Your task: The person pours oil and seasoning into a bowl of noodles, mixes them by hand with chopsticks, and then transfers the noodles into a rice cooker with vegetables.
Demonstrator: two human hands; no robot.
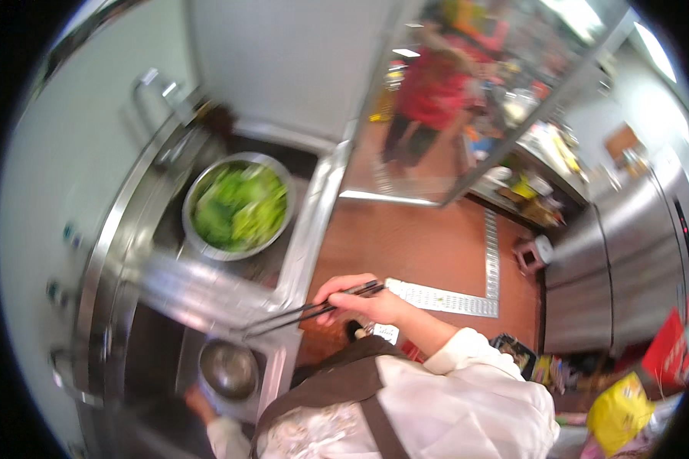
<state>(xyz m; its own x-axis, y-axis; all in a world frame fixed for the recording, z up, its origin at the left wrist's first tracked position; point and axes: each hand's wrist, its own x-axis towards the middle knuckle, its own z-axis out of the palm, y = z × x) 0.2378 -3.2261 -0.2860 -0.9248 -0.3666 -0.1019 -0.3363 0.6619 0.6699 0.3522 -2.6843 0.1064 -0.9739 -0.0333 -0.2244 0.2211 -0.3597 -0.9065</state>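
My right hand (359,299) holds a pair of dark chopsticks (316,310), their tips pointing left over the steel counter edge. At the lower left, my left hand (198,401) is at the near rim of a metal bowl (228,370) above the lower sink; its fingers are blurred and partly hidden, so its grip is unclear. A large steel basin (291,209) stands in the upper sink with green leafy vegetables (241,206) inside. Between the two sinks lies a steel divider (198,292).
A faucet (163,92) rises behind the basin. Beyond a glass partition, a person in red (433,86) stands by a cluttered counter. A drain grate (442,298) crosses the red floor. Steel refrigerators (580,287), a stool (533,254) and a yellow bag (620,410) are at right.
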